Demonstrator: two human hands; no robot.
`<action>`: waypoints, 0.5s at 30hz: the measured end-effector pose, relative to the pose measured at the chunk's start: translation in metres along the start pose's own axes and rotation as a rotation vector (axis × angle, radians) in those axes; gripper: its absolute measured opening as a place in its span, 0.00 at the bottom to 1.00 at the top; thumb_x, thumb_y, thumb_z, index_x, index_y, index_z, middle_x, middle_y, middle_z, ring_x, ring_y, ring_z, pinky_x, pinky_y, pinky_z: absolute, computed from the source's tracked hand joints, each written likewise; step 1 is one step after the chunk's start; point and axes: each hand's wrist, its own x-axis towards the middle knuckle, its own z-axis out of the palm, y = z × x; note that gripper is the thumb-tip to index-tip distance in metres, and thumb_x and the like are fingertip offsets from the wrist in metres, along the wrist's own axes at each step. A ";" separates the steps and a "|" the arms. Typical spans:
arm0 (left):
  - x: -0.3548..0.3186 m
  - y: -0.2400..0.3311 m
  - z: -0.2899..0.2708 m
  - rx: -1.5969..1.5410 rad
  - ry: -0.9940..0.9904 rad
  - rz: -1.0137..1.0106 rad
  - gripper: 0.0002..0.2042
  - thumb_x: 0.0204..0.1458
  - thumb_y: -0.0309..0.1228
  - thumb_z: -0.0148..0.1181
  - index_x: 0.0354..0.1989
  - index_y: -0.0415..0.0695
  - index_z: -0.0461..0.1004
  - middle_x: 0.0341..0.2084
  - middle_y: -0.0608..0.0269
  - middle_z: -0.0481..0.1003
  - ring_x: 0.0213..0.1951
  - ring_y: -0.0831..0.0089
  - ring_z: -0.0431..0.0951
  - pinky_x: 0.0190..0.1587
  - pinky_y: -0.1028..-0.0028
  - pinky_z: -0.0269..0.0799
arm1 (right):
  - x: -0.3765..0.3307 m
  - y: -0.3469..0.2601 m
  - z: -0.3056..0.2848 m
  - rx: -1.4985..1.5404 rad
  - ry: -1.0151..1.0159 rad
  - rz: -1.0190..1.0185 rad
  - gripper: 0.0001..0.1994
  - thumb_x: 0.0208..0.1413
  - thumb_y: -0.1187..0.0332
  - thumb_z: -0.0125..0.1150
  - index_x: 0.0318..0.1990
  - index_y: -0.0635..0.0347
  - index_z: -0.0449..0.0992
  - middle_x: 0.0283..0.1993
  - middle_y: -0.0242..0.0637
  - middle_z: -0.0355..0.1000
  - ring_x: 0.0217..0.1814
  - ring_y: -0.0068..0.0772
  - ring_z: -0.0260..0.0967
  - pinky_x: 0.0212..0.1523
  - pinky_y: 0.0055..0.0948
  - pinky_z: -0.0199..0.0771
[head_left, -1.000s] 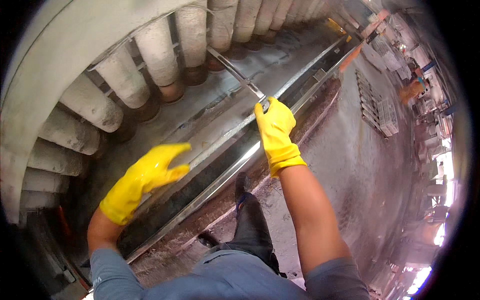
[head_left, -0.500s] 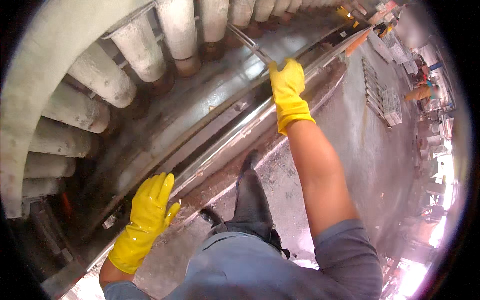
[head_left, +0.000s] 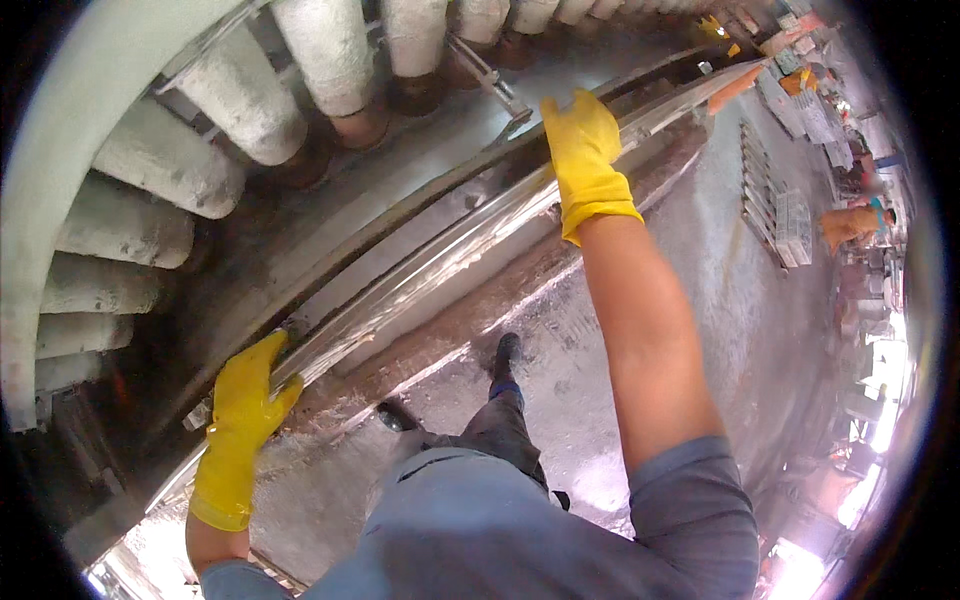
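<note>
My left hand (head_left: 240,400), in a yellow rubber glove, is at the near-left end of a long metal rail (head_left: 400,285). Its fingers are stretched out and its thumb stands apart; whether they touch the rail I cannot tell. Farther right, my right hand (head_left: 583,145), gloved the same way, is over the dark channel beside the rail. Thumb and fingers are spread, with nothing seen between them. Just left of its thumb lies the end of a slim metal bar (head_left: 492,80), which runs back toward a row of thick, pale, dusty cylinders (head_left: 325,50).
A large pale curved rim (head_left: 60,140) arches over the cylinders at upper left. Beneath my feet is grey floor (head_left: 580,400). Slatted racks (head_left: 790,230) stand at right, and a person in orange-brown (head_left: 848,225) is beyond them.
My right hand has come off the metal bar and its fingers have spread. My left hand has shifted left with its fingers still extended. The view has moved slightly.
</note>
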 end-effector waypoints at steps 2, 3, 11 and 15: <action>0.009 0.007 -0.007 -0.029 -0.040 -0.098 0.30 0.49 0.37 0.71 0.64 0.46 0.74 0.57 0.50 0.77 0.59 0.48 0.76 0.64 0.57 0.68 | 0.029 0.009 0.000 -0.008 -0.010 0.002 0.30 0.56 0.41 0.60 0.53 0.58 0.81 0.53 0.50 0.80 0.58 0.54 0.76 0.57 0.50 0.76; 0.013 0.008 -0.011 -0.067 -0.059 -0.140 0.30 0.49 0.37 0.71 0.63 0.47 0.75 0.57 0.50 0.77 0.59 0.48 0.75 0.64 0.57 0.68 | 0.047 0.024 0.001 -0.016 -0.002 -0.014 0.30 0.57 0.41 0.60 0.53 0.58 0.81 0.54 0.50 0.79 0.59 0.54 0.76 0.58 0.50 0.76; 0.015 0.020 -0.027 -0.103 -0.110 -0.353 0.33 0.44 0.36 0.77 0.63 0.48 0.75 0.58 0.52 0.77 0.61 0.51 0.74 0.65 0.60 0.67 | 0.130 0.083 -0.009 -0.079 -0.236 -0.106 0.34 0.60 0.42 0.57 0.61 0.63 0.76 0.60 0.57 0.75 0.64 0.58 0.72 0.65 0.48 0.69; 0.021 0.023 -0.027 -0.072 -0.069 -0.390 0.35 0.42 0.37 0.78 0.63 0.48 0.75 0.58 0.53 0.77 0.61 0.52 0.74 0.65 0.60 0.67 | 0.132 0.095 -0.001 -0.046 -0.083 -0.173 0.29 0.60 0.44 0.59 0.55 0.61 0.80 0.54 0.54 0.79 0.57 0.58 0.77 0.57 0.51 0.75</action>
